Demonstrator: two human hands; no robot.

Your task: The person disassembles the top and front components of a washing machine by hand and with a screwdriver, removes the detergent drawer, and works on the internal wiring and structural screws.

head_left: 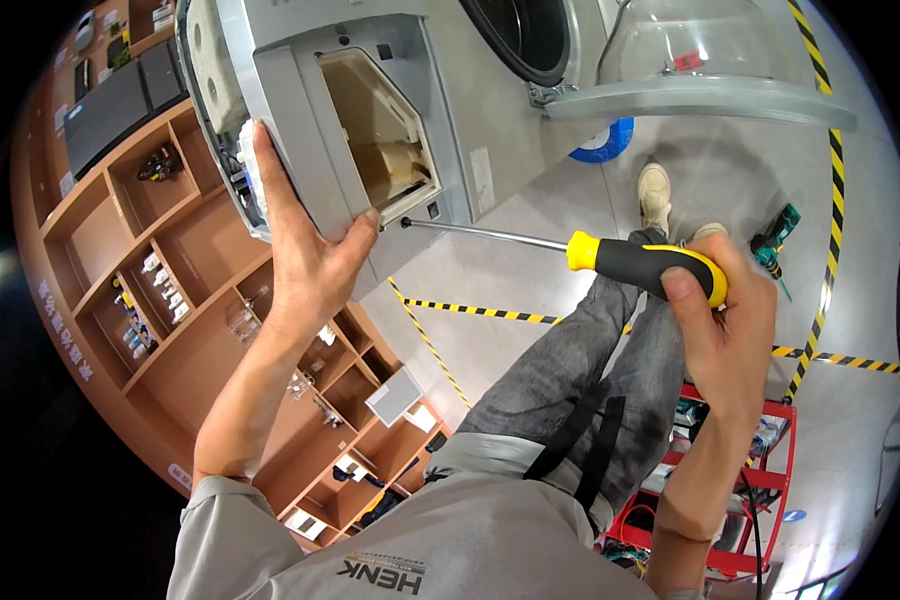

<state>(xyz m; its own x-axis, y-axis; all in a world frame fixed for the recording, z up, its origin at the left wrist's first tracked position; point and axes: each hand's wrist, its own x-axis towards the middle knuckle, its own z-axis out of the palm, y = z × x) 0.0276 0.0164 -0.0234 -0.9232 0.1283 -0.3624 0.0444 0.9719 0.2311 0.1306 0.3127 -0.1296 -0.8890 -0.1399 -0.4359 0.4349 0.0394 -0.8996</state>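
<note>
My right hand [725,320] is closed round the yellow-and-black handle of a screwdriver [660,268]. Its long metal shaft runs left, and the tip meets a dark screw spot [406,222] beside the empty drawer opening [375,130] of a grey washing machine [510,130]. With my left hand [315,270] I grip the corner of the machine's control panel [300,130]. The thumb presses near the opening, one finger stretches along the panel's edge, and the other fingers are hidden. White and dark inner parts show at the machine's uncovered top [220,90].
The round glass door [705,85] hangs open at the upper right. A green-and-black power drill [773,240] lies on the floor beyond my shoes. By my right forearm is a red tool cart [785,450]. Brown shelving [190,350] stands left; striped tape [480,312] marks the floor.
</note>
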